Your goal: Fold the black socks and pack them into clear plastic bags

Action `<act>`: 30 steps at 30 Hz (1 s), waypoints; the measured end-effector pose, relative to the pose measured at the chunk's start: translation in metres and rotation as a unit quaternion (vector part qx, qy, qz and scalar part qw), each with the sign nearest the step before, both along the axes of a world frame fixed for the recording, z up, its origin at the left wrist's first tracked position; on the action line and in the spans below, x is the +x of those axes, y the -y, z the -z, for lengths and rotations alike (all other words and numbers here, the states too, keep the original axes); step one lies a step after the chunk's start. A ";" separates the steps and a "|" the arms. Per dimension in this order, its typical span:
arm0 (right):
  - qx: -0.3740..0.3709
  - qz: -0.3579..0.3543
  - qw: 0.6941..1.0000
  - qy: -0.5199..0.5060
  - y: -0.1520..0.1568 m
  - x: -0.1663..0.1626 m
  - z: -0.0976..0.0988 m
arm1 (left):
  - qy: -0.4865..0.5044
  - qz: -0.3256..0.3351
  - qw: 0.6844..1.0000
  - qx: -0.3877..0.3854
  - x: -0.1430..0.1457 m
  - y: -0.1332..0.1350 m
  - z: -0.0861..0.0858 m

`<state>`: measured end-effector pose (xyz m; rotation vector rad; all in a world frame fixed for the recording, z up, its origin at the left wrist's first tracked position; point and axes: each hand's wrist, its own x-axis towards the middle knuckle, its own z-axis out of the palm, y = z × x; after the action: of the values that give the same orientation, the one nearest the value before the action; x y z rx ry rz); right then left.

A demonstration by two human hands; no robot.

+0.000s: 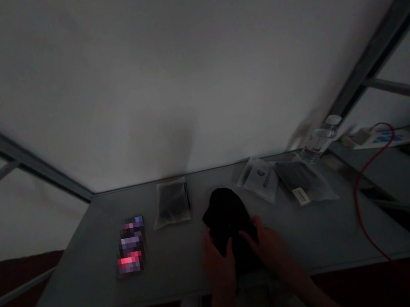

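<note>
You are gripping a black cloth item with both hands at the near edge of the table: your left hand is curling its fingers over its left side, your right hand is pinching its right side. Judging by the soft, rounded bulge, it is limp fabric, perhaps a cap or pouch; the dim light is hiding its seams. Keep both grips even and work it flat against the table so it is not bunching. Beyond it are lying glossy, crinkly plastic packets, one dark, one pale with a logo, one labelled. A clear bottle is standing right, near a red cable.
</note>
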<state>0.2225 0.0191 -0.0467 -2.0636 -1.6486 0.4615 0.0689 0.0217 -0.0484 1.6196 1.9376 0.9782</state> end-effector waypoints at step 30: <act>0.205 -0.333 0.920 0.018 0.079 0.030 -0.002 | -0.132 0.358 0.885 0.266 -0.059 0.045 0.020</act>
<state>0.2524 -0.0598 -0.0446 -1.1871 -2.2304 0.2503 0.0094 -0.0236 -0.0682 2.6227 1.0345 1.0361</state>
